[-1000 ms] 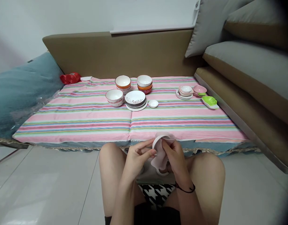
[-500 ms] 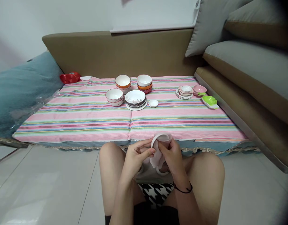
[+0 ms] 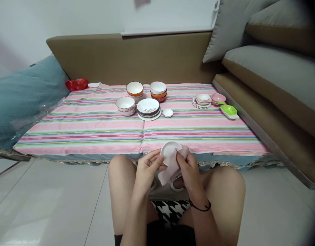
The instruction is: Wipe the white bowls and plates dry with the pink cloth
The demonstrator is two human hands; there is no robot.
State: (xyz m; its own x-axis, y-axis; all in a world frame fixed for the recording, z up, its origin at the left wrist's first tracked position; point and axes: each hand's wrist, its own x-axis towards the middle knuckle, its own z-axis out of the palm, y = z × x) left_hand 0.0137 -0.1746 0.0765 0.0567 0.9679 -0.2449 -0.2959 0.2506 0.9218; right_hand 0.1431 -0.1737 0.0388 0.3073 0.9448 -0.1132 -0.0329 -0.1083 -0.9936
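Over my lap, my left hand (image 3: 147, 169) pinches the rim of a small white saucer (image 3: 169, 151) and holds it tilted up toward me. My right hand (image 3: 188, 167) is closed on a pale pink cloth (image 3: 170, 169) and presses it against the saucer's right side. The cloth hangs down between my hands. Part of another small white dish (image 3: 177, 186) shows below my right hand, mostly hidden.
A pink striped mat (image 3: 96, 126) lies ahead with stacked bowls (image 3: 134, 89), a pile of plates (image 3: 148, 108), a tiny white dish (image 3: 167, 112), pink saucers (image 3: 203, 99) and a green dish (image 3: 229, 111). Sofa cushions (image 3: 270, 71) stand at right, a teal cushion (image 3: 21, 99) at left.
The saucer has turned so its white face shows, and the cloth has slid from covering it down to its right side. Both hands stayed over my lap.
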